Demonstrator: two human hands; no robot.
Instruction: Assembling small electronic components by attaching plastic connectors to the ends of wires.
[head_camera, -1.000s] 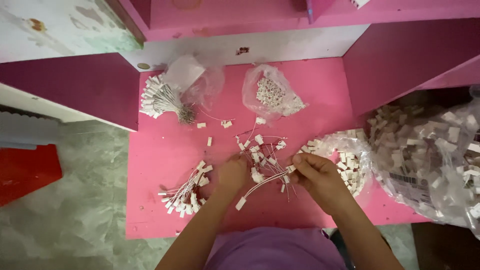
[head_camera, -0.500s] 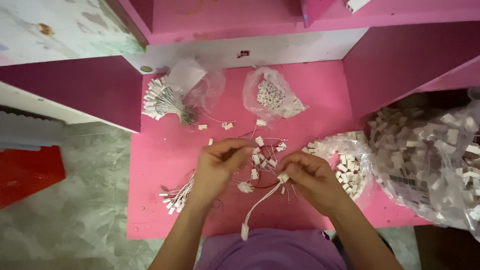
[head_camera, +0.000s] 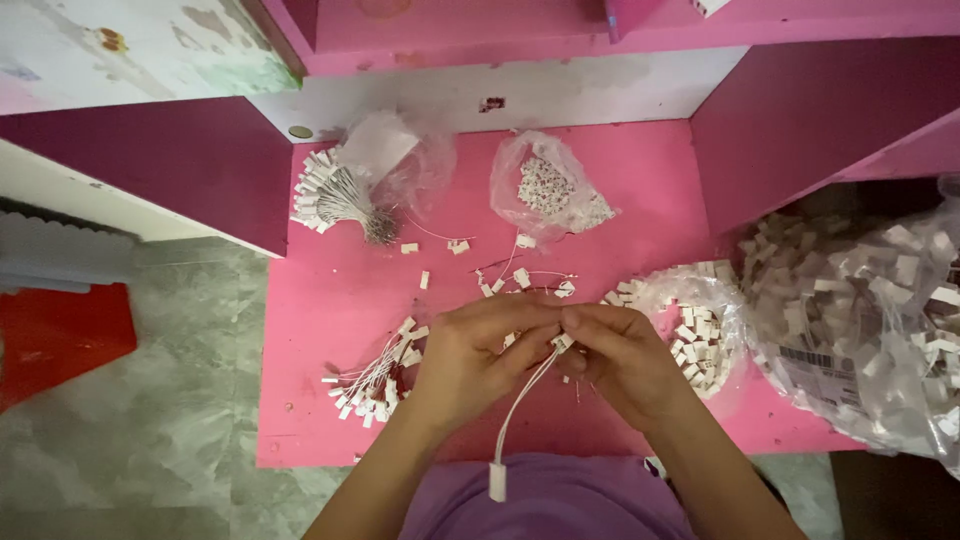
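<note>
Desk top (head_camera: 330, 310): we see painted board, pink, matt, with scuffs and dark specks.
Side panels (head_camera: 800, 120): we see smooth magenta laminate with a slight sheen.
Bags (head_camera: 545, 185): we see thin clear plastic film, crinkled and glossy; the big one at right (head_camera: 880, 330) looks the same.
Connectors (head_camera: 370, 385): we read these as white moulded plastic, matt.
Wire (head_camera: 520, 400): we see a smooth white plastic sheath, pinched between left hand (head_camera: 470, 360) and right hand (head_camera: 625, 355).
Floor (head_camera: 120, 450): we see grey-green stone, polished.
Garment (head_camera: 550, 505): we see purple cloth, soft and matt.
</note>
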